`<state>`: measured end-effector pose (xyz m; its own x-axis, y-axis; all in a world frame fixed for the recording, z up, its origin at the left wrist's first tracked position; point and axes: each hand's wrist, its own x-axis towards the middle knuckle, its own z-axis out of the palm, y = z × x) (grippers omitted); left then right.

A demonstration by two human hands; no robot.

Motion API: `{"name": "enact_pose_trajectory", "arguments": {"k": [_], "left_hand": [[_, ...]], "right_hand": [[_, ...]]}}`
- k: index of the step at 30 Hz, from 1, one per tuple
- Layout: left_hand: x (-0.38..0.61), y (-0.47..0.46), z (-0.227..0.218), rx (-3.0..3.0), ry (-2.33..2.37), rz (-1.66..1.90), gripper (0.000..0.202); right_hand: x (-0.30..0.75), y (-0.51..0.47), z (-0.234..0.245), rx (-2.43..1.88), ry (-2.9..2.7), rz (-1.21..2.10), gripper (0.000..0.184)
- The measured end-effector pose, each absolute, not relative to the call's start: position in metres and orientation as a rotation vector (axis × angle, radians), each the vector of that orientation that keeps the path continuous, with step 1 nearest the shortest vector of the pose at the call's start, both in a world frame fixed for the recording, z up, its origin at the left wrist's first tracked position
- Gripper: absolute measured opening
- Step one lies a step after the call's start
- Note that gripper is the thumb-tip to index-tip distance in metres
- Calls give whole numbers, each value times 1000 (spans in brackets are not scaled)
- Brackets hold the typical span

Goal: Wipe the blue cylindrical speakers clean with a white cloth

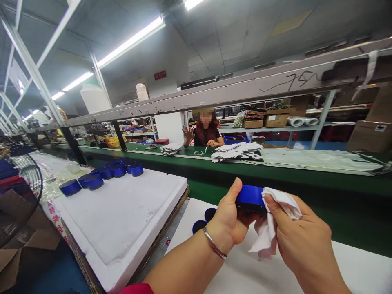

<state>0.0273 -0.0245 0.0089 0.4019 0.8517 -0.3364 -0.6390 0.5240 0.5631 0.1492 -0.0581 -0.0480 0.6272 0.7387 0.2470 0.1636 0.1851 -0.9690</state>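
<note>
My left hand point(231, 218) is closed around a short blue cylinder with a black side point(250, 197), held up above a white board point(239, 269). A white cloth point(283, 203) is pinched in my right hand point(301, 237) and pressed to the cylinder's right side; part of it hangs down between my hands. Behind my left wrist, two dark round pieces point(199, 226) rest on the board, partly hidden by my arm. Several more blue cylinders point(94, 181) stand grouped at the far end of a white foam slab point(122, 216) on the left.
A green conveyor belt point(352, 204) runs across beyond the board, under a long overhead beam point(196, 98). Across it sits a person point(206, 130) with one palm raised, near stacks of white sheets point(237, 151). An open cardboard box point(27, 241) lies at the lower left.
</note>
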Motion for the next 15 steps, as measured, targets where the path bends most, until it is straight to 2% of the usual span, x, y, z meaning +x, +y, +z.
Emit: {"name": "enact_pose_trajectory", "arguments": {"k": [2, 5, 8, 9, 12, 13, 15], "left_hand": [[25, -21, 11, 407, 611, 948, 58], [27, -19, 10, 436, 611, 925, 67], [31, -17, -2, 494, 597, 981, 53], [33, -15, -7, 531, 565, 1014, 55], [33, -9, -19, 609, 497, 1078, 86], [33, -7, -19, 613, 503, 1078, 86], [30, -6, -16, 586, 533, 1060, 70]], "right_hand": [[156, -54, -46, -1317, -767, 553, 92], [159, -53, -43, -1329, -759, 520, 86], [157, -55, -39, -1413, -790, 490, 86], [157, -56, -36, -1428, -802, 494, 86], [159, -55, -30, -1454, -786, 536, 86], [162, -53, -29, -1454, -754, 540, 84], [172, -48, -29, -1376, -728, 527, 77]]}}
